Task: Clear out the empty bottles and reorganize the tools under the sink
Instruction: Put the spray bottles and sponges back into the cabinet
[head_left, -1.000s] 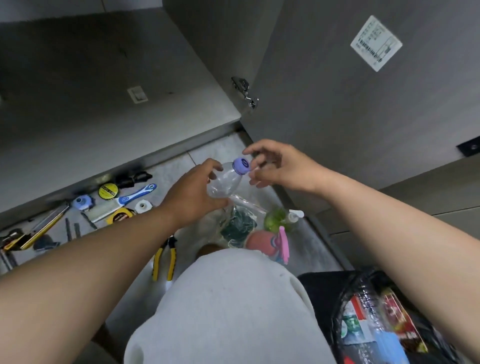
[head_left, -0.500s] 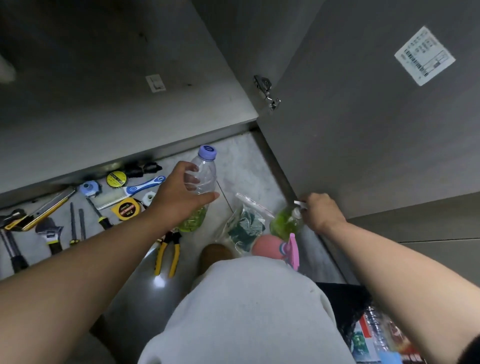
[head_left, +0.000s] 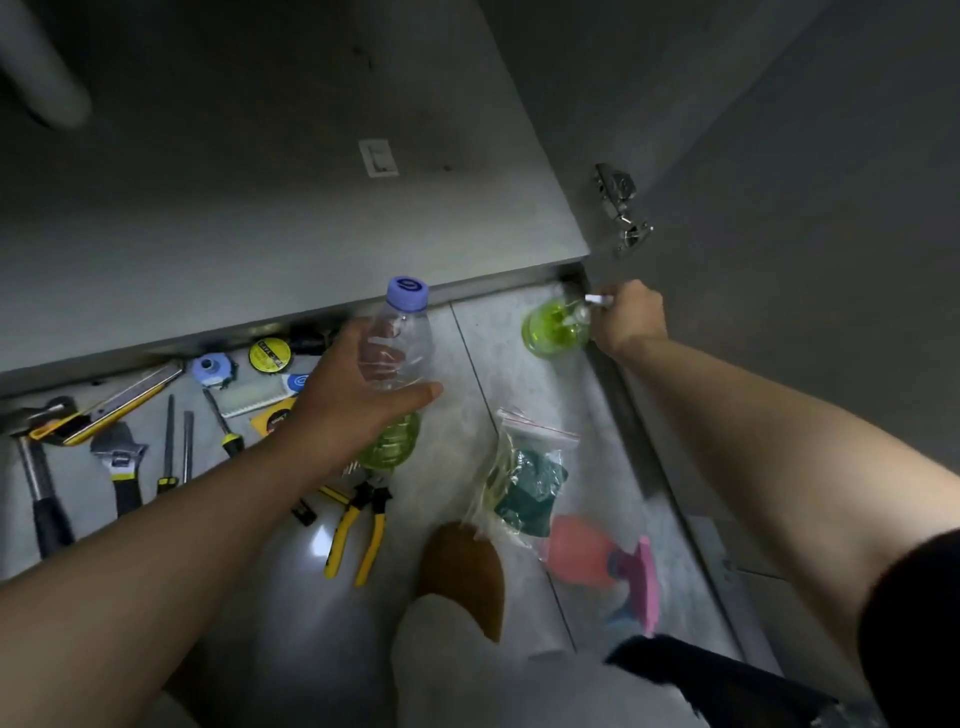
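My left hand (head_left: 343, 400) grips a clear plastic bottle (head_left: 400, 338) with a purple cap, held upright over the floor; a little green liquid shows at its bottom. My right hand (head_left: 628, 317) holds the white pump top of a round green-liquid bottle (head_left: 553, 330), lifted near the cabinet's right corner. Tools lie in a row on the floor at left: a hammer (head_left: 39, 488), an adjustable wrench (head_left: 122, 462), screwdrivers (head_left: 171, 447), tape measures (head_left: 268, 354) and yellow pliers (head_left: 358, 530).
A zip bag with green contents (head_left: 524, 478) and a pink spray bottle (head_left: 602, 553) lie on the floor at centre right. The open cabinet floor (head_left: 260, 218) spreads above, its door (head_left: 779, 208) at right. My knee and a brown slipper (head_left: 462, 571) sit below.
My right hand left the clear bottle's cap, took the green pump bottle by its top and lifted it toward the cabinet corner. My left hand turned the clear bottle upright and keeps holding it.
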